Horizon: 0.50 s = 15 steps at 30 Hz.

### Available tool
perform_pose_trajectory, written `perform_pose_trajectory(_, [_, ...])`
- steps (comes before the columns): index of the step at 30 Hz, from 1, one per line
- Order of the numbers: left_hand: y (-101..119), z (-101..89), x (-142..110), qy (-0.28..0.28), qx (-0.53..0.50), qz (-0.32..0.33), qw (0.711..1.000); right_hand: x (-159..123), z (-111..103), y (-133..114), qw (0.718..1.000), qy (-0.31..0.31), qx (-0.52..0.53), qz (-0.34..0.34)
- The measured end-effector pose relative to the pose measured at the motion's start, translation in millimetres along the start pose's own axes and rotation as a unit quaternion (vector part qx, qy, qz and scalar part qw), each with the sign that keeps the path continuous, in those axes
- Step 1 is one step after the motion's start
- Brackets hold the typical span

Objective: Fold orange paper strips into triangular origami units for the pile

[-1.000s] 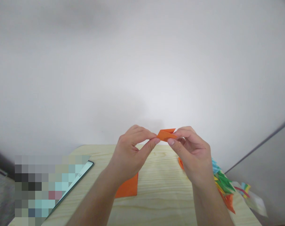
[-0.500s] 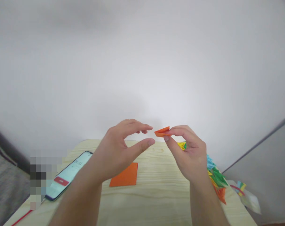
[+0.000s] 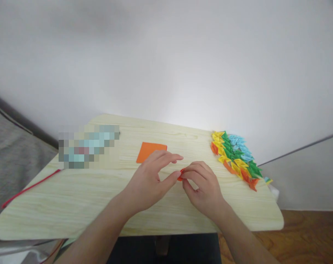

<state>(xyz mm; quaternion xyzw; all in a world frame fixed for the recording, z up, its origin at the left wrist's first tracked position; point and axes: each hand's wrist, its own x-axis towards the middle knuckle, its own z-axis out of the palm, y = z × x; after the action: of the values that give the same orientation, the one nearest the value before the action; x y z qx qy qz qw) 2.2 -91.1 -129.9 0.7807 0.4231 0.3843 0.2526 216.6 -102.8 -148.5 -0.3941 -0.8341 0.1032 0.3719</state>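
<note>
Since half a second ago, both hands and the folded orange piece (image 3: 180, 179) drop from in front of the wall to in front of the tabletop (image 3: 155, 220), and the view tips down, showing more table. Right hand (image 3: 203, 187) has its fingers pinched closed on the piece, mostly covering it. Left hand (image 3: 152, 178) is open, thumb and index well apart, no grip; thumb tip overlaps the piece, contact can't tell. Piece sits between the hands; touching table or not, can't tell. From the piece: flat orange sheet (image 3: 148, 151) at 10 o'clock, its near corner hidden by the left hand; yellow, green, blue and orange folded pieces (image 3: 235, 156) bunched between 2 and 3; pixelated phone (image 3: 91, 145) between 9 and 10; red cord (image 3: 31, 187) at 9, farther out.
</note>
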Motion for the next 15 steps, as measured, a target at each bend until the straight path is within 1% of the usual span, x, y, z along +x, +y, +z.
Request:
perform_pose_trajectory(2, [-4.0, 12.4, -13.9, -0.018, 0.008, -0.001, 1.0, -21.6, 7.0, 0.8, 1.0, -0.011, 0.002, 0.0])
perform_pose_trajectory(5, [-3.9, 22.8, -23.6, -0.049, 0.027, 0.019, 0.998, -40.8, 9.0, 1.2, 1.0, -0.03, -0.005, -0.001])
perform_pose_trajectory(9, [-1.4, 27.5, -24.6, -0.093, 0.059, 0.058, 0.992, -50.7, 5.4, 1.9, 0.999, -0.039, -0.014, 0.005])
perform_pose_trajectory(12, [-1.8, 28.9, -24.0, -0.102, 0.1, 0.081, 0.986, -54.7, 3.3, 2.1, 0.999, -0.045, -0.01, 0.01])
perform_pose_trajectory(15, [-4.5, 29.2, -25.9, -0.104, 0.141, 0.088, 0.981, -58.9, 2.5, 2.8, 0.998, -0.059, 0.001, 0.016])
